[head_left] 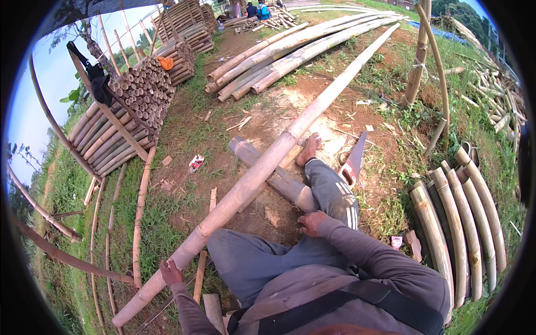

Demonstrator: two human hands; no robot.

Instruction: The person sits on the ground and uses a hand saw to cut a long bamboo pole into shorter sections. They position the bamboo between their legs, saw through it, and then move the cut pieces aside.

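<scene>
Nearest us lies the person's torso (304,282), crossed by a dark strap (385,296); beyond it, a long bamboo pole (259,170) runs obliquely from lower left toward upper right, passing over a short, thick bamboo piece (293,187); we see the hands well apart; the left hand (172,273) touches the pole near its lower end, though we cannot tell whether it grips; the right hand (312,223) rests at the right leg (334,192), fingers curled, and we cannot tell whether it holds anything. We judge the work on this pole to be at an early stage; it lies across its support, yet we make out no cut along it; the handsaw (353,162) lies on the ground, untouched; shorter lengths (453,220) at right and a stack (142,86) at left appear already cut, whereas the long poles (290,58) beyond look whole. Hidden from us are the pole's underside and the left palm; the pole's far end is too small for us to tell whether it touches anything.
</scene>
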